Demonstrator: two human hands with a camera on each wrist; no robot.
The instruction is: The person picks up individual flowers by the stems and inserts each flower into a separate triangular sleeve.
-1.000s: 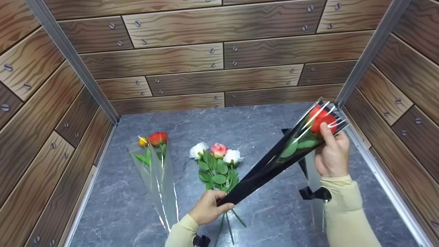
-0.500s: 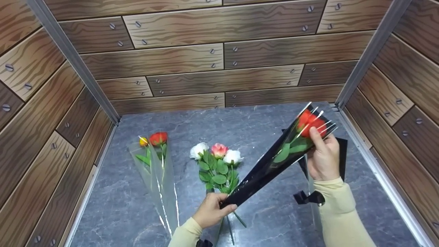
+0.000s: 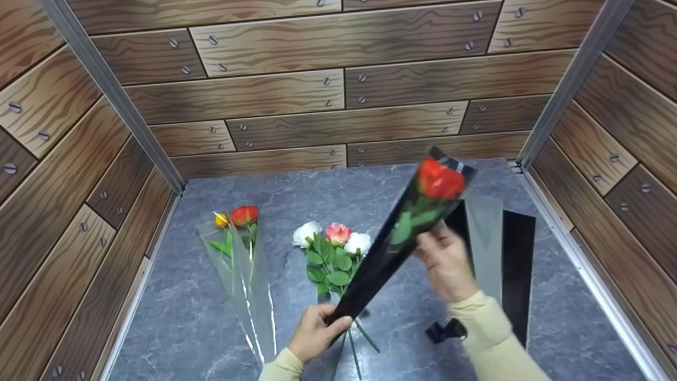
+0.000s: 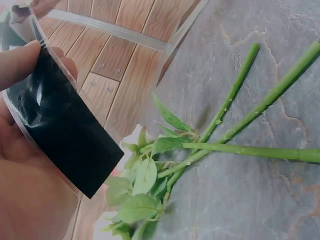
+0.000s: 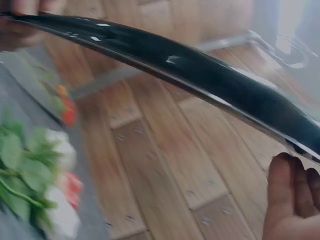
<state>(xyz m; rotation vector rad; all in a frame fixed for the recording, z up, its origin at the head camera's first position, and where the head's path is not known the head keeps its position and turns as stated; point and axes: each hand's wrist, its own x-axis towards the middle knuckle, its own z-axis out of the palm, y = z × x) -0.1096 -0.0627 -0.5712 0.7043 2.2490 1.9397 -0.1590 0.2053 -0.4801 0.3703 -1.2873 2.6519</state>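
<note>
A red flower [image 3: 440,179] with green leaves sits in the wide top of a black, clear-fronted flower sleeve [image 3: 370,264], tilted up to the right. My left hand [image 3: 316,330] pinches the sleeve's narrow bottom between thumb and fingers; the left wrist view shows the flat black end [image 4: 70,140] poking out beyond the grip. Blurred, my right hand [image 3: 447,262] is beside the sleeve's right edge, fingers extended. In the right wrist view its fingertips [image 5: 282,162] are at the sleeve's underside; whether they touch it I cannot tell. Below lie white roses [image 3: 307,234] and a pink rose [image 3: 338,233] with crossed stems.
At left on the grey marbled tabletop [image 3: 174,296] lies a clear sleeve [image 3: 238,286] with a red flower [image 3: 244,215] and a yellow one. Flat black and clear sleeves [image 3: 517,264] lie at right. Wood-patterned walls [image 3: 285,90] stand on three sides.
The sleeve's top has swung left and more upright. My right hand has come off the flower end and moved down and left, uncovering the flat sleeves. My left hand keeps its pinch.
</note>
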